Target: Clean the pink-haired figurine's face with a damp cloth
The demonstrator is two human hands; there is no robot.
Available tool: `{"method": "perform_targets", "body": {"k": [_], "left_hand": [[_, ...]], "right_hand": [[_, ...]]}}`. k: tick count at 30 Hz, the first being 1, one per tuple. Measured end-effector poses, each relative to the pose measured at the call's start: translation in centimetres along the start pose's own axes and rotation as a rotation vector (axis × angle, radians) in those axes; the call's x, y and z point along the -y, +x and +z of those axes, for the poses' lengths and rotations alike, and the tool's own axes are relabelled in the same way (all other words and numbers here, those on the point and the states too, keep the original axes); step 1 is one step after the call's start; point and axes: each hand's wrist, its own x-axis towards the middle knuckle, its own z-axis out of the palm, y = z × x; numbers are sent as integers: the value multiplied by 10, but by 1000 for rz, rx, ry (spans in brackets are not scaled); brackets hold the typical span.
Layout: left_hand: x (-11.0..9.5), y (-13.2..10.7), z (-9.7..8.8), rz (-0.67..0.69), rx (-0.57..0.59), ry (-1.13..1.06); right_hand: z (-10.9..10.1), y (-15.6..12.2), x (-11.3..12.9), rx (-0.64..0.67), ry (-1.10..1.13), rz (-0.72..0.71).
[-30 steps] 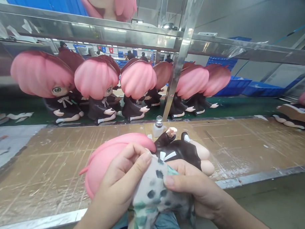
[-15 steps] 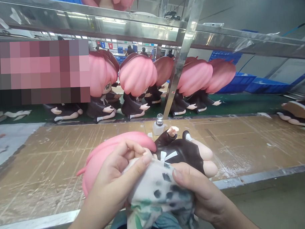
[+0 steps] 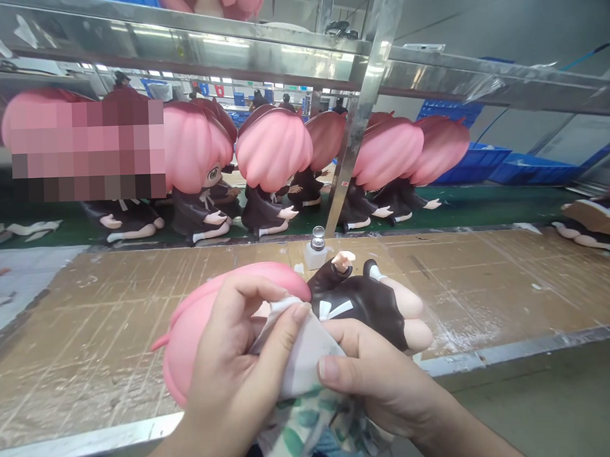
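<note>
A pink-haired doll figure (image 3: 352,300) in a dark dress lies on its side over the worktable's near edge, head to the left. My left hand (image 3: 234,371) wraps around the pink head and pinches a stained white cloth (image 3: 304,362) against the doll's face. My right hand (image 3: 380,379) grips the same cloth and the doll's body from below, thumb pressed on the fabric. The doll's face is hidden behind cloth and fingers.
A small clear bottle (image 3: 316,249) with a metal cap stands just behind the doll. Several finished pink-haired figures (image 3: 275,169) sit in a row on the green conveyor (image 3: 484,209) beyond the scratched brown worktable (image 3: 112,308). A steel shelf post (image 3: 354,127) rises at centre. Blue crates (image 3: 483,162) stand at right.
My left fingers have slid the cloth up onto the doll's face, and my right thumb has moved left along the cloth. The doll has barely shifted.
</note>
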Motion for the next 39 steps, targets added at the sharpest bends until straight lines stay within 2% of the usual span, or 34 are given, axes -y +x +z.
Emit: {"method": "perform_targets", "body": {"k": [4, 10, 15, 19, 22, 25, 27, 29, 35, 37, 39], "left_hand": [[-2, -3, 0, -34, -19, -25], [0, -4, 0, 18, -66, -38], [13, 5, -4, 258, -87, -56], [17, 9, -5, 305, -94, -37], [21, 7, 1, 352, -117, -49], [29, 0, 11, 497, -174, -27], [35, -5, 16, 613, -177, 46], [41, -8, 16, 667, -148, 160], [48, -10, -2, 949, 56, 569], [49, -15, -1, 1037, 20, 668], [49, -22, 4, 1118, -88, 737]], "right_hand": [[-1, -3, -2, 21, 73, 6], [-5, -6, -5, 17, 137, -15], [-4, -6, -6, 53, 199, -54], [-2, -8, -10, 76, 237, -77], [3, -13, -15, 80, 275, -119], [11, -18, -19, 39, 259, -150], [15, -21, -22, -7, 201, -198], [18, -20, -25, -41, 149, -256], [22, -6, -31, -84, 121, -428], [22, -3, -32, -93, 115, -500], [21, -3, -33, -103, 99, -525]]}}
